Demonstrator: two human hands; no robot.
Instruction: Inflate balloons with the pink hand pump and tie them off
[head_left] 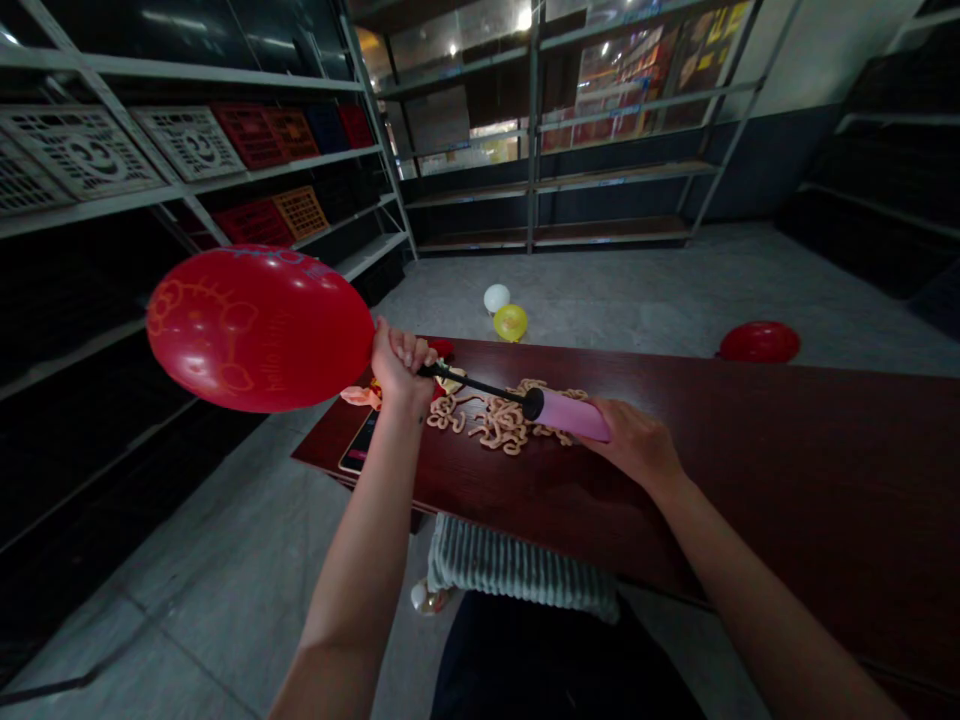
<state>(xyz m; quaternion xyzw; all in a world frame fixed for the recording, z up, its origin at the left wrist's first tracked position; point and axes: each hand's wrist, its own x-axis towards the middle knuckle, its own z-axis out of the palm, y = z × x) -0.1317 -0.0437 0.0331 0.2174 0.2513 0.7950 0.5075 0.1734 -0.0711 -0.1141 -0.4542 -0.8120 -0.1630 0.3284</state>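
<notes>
A large inflated red balloon (259,330) with a printed cartoon face extends to the left of my left hand (401,360). My left fingers are closed round its neck, where the black front end of a hand pump also enters; the joint itself is hidden. The pump's black rod (480,384) runs rightward into its pink barrel (574,415). Wrapped round the far end of that barrel is my right hand (637,445). Beneath the pump lies a pile of tan, curled, string-like pieces (504,425) on the dark red table (750,450).
A phone (361,442) and limp, coloured balloons (363,397) lie near the table's left end. On the floor beyond rest a white balloon (496,297), a yellow balloon (511,322) and another red balloon (760,342). Metal shelves (532,130) with crates stand around. A grey ribbed cloth (517,570) covers my lap.
</notes>
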